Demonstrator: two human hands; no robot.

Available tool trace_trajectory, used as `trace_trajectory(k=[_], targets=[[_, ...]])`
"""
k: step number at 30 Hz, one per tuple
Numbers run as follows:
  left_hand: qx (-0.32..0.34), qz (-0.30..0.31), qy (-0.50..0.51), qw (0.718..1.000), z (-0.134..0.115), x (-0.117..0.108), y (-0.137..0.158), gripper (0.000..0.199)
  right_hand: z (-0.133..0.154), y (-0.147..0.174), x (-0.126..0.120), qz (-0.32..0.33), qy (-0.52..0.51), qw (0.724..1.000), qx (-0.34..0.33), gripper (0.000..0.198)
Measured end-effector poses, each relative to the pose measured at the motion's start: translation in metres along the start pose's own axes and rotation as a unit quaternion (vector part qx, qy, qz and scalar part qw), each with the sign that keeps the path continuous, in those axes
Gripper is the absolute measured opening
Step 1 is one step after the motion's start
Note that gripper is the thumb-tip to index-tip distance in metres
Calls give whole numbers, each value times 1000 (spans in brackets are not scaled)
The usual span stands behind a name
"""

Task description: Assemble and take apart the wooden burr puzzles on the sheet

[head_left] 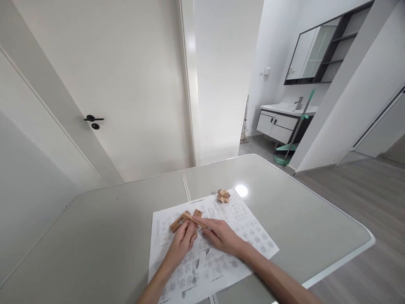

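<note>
Two bare hands meet over a white printed instruction sheet (240, 223) on the pale grey counter (110, 236). The left hand (182, 240) and right hand (221, 236) have their fingers clamped on crossed light-brown wooden puzzle sticks (187, 220) — held just above the sheet. At two o'clock from them sits a small assembled wooden burr puzzle (223, 196) — well apart.
</note>
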State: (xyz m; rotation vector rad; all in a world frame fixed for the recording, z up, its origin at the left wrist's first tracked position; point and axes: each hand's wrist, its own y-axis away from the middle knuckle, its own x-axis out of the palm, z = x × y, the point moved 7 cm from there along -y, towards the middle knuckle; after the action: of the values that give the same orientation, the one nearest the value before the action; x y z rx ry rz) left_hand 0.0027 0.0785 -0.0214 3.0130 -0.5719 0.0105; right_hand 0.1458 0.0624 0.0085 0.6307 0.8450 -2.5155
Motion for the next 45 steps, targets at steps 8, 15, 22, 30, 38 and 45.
trace_trajectory(k=[8, 15, 22, 30, 38, 45], targets=[[-13, -8, 2, 1000, -5, -1, 2, 50, 7, -2, -3, -13, 20, 1000, -13, 55], [12, -69, 43, 997, -17, -14, 3, 48, -6, 0, -15, -101, 27, 994, 16, 66], [31, -136, 89, 986, -20, -33, 2, 47, -2, -21, -9, -40, 146, 988, -14, 55], [32, -153, 104, 982, -24, -42, 2, 50, -12, -47, 20, 61, 201, 977, -34, 51], [48, -170, 105, 979, -27, -47, 2, 49, -12, -64, 30, 68, 212, 973, -60, 43], [52, -169, 97, 980, -24, -50, 0, 46, -28, -74, 43, 66, 213, 974, -27, 22]])
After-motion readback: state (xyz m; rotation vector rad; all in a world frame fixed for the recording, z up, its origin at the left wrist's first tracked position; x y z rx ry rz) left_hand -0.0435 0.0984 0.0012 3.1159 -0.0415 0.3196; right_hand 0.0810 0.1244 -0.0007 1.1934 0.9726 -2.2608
